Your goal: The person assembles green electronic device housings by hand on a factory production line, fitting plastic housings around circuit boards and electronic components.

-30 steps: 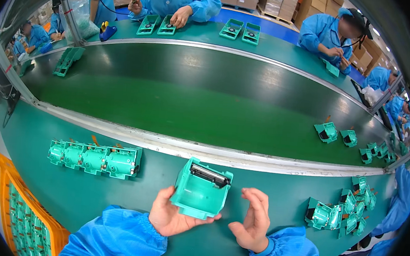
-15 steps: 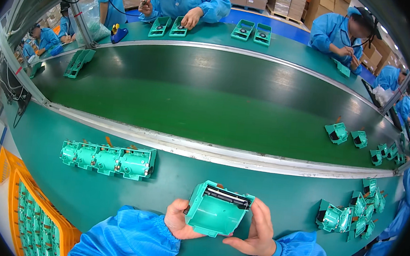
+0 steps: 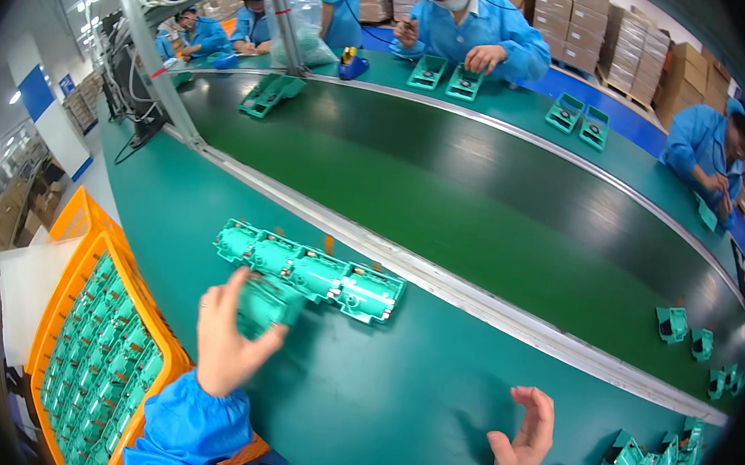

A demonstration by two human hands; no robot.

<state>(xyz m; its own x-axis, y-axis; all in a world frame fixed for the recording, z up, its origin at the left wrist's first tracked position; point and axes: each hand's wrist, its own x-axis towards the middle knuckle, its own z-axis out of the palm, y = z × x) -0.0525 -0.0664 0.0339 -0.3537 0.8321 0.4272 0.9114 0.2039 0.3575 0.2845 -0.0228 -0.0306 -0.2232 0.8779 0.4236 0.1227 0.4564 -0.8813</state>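
- Green housing (image 3: 271, 302) was clear of the right hand (image 3: 525, 451): empty, fingers loosely curled, well right of the housing row (image 3: 316, 274).
- Left hand (image 3: 226, 348) held it, thumb and fingers parted, just nearside of the row.
- Probably light, stiff plastic; outer walls suited gripping.

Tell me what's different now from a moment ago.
The left grip has carried the green housing leftward, close to the row of four housings; the right grip has let go and is open. The view has turned left. The row remains on the bench.
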